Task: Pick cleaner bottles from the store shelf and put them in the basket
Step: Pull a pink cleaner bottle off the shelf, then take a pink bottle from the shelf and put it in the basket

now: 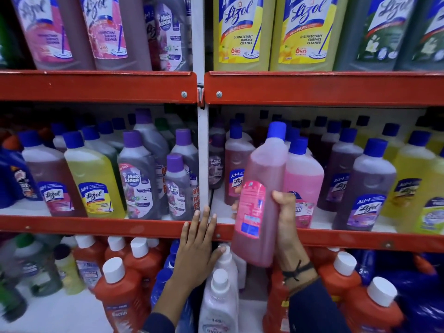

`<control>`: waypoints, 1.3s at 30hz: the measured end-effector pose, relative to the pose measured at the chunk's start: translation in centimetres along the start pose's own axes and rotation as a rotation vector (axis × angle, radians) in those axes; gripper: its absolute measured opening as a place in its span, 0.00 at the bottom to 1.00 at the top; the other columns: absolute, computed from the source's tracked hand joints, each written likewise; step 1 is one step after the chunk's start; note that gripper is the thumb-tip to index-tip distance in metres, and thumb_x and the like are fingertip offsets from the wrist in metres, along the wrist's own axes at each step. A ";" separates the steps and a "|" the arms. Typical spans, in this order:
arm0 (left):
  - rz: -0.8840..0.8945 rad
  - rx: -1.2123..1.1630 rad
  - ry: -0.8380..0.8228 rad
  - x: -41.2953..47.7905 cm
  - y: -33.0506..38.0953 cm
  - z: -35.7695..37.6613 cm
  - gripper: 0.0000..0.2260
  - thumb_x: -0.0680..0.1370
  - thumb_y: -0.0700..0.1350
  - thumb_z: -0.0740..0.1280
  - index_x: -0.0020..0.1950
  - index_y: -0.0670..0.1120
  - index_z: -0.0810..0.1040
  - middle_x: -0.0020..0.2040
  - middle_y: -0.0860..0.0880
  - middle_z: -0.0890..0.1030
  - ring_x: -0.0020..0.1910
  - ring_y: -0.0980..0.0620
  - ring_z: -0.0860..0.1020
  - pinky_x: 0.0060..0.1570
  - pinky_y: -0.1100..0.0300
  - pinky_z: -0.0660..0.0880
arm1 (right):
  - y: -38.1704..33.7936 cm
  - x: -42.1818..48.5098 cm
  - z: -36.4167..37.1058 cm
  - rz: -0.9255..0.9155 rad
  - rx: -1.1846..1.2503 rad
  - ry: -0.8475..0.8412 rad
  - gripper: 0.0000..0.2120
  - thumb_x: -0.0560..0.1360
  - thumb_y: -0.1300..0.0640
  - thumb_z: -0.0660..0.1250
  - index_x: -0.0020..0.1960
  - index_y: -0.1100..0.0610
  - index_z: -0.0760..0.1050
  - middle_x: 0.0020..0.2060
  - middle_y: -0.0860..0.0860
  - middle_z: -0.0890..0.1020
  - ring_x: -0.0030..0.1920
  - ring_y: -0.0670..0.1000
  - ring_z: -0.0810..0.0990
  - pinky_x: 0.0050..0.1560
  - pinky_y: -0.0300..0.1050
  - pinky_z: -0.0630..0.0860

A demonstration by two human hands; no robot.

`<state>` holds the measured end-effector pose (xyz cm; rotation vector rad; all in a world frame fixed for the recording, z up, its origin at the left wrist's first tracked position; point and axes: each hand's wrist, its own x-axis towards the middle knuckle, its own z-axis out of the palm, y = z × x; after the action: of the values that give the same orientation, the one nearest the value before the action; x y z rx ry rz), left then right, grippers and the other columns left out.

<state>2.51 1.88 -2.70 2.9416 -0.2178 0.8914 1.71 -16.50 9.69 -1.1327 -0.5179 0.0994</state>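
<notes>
1. In the head view our right hand (284, 227) wraps its fingers around a pink bottle (260, 195), tilted and clear of the middle shelf (96, 225).
2. Our left hand (197, 246) lies flat, fingers together, against that shelf's red edge, holding nothing.
3. We judge the pick made; the next move is carrying the bottle down to the basket, which is out of sight.

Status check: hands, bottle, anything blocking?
Right hand shut on pink bottle, lifted off the shelf. Left hand open, flat on shelf edge. Basket not in view. Nothing blocking.
</notes>
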 end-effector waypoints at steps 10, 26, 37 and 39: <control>-0.011 0.025 0.076 0.2 0.2 0.6 0.33 0.77 0.63 0.51 0.77 0.46 0.52 0.78 0.47 0.47 0.77 0.48 0.46 0.73 0.50 0.42 | -0.5 3.6 2.1 -0.286 -0.921 0.625 0.50 0.61 0.38 0.76 0.71 0.53 0.51 0.67 0.55 0.71 0.64 0.56 0.74 0.55 0.48 0.74; -0.013 -0.026 0.078 0.2 0.1 0.9 0.35 0.77 0.64 0.52 0.77 0.48 0.47 0.78 0.49 0.43 0.77 0.49 0.44 0.73 0.51 0.39 | 3.5 5.0 1.7 -0.281 -1.170 0.695 0.49 0.60 0.36 0.76 0.66 0.61 0.55 0.60 0.59 0.75 0.58 0.61 0.78 0.47 0.53 0.79; -0.019 -0.062 0.020 0.1 0.3 0.3 0.35 0.76 0.64 0.53 0.77 0.47 0.46 0.78 0.48 0.43 0.77 0.48 0.45 0.73 0.49 0.42 | 3.9 4.3 2.1 -0.265 -1.278 0.661 0.49 0.64 0.32 0.69 0.69 0.61 0.54 0.64 0.59 0.71 0.61 0.60 0.76 0.48 0.53 0.78; -0.027 -0.072 0.001 0.0 0.5 0.2 0.35 0.76 0.64 0.53 0.77 0.47 0.47 0.78 0.49 0.43 0.77 0.47 0.46 0.73 0.49 0.42 | 3.7 3.4 1.8 -0.285 -1.273 0.649 0.48 0.65 0.32 0.68 0.70 0.61 0.55 0.65 0.59 0.71 0.61 0.59 0.76 0.49 0.52 0.78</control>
<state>2.59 1.41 -2.84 2.8705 -0.2059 0.8629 4.62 -12.28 8.16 -2.1749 -0.0939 -0.9453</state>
